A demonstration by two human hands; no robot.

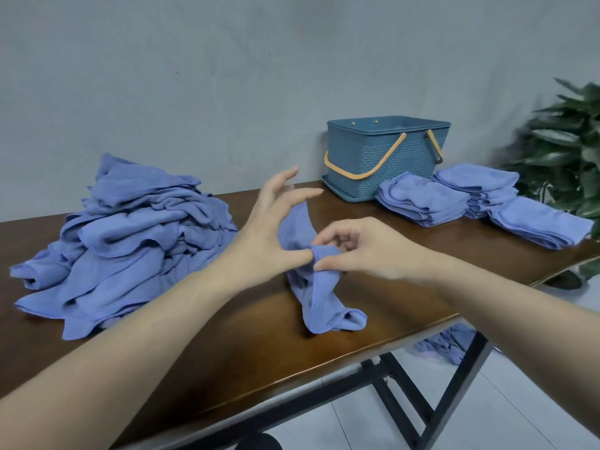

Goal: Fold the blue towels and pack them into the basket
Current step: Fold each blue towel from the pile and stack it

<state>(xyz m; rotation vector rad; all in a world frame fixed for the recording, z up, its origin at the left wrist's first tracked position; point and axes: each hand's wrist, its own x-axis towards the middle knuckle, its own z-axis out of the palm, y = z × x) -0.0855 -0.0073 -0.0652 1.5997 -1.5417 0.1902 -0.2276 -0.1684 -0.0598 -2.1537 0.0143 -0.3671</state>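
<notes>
Towel in work (316, 280): crumpled, lifted at its middle above the bench (227, 345), lower end trailing on the wood; raised, presumably, to find an edge and shake the cloth open before folding.
Left hand (269, 228): thumb and a fingertip nipping a bunched edge of the towel, remaining fingers spread and lifted clear, likely to keep them out of the cloth.
Right hand (363, 248): fingers curled, pinching the same bunched edge directly beside the left pinch; paired grips placed close, probably for sliding apart along the hem.
Unfolded heap (130, 241): loose blue towels piled at the left of the bench, within reach of the left hand; serves as the supply.
Folded stacks (425, 199): several neat piles at the right rear, just in front of and beside the basket; staged there, seemingly, for packing in one batch.
Basket (383, 157): blue, woven-pattern wall, orange handles dropped down the sides so the mouth stands unobstructed; set on a matching tray or lid against the wall; interior mostly hidden, contents not determinable.
Fallen cloth (448, 345): blue fabric visible below the bench edge, on or near the floor.
Plant (568, 151): green foliage at far right, behind the stacks.
Stage of task: folding well advanced yet a large heap remaining; packing seemingly not begun.
</notes>
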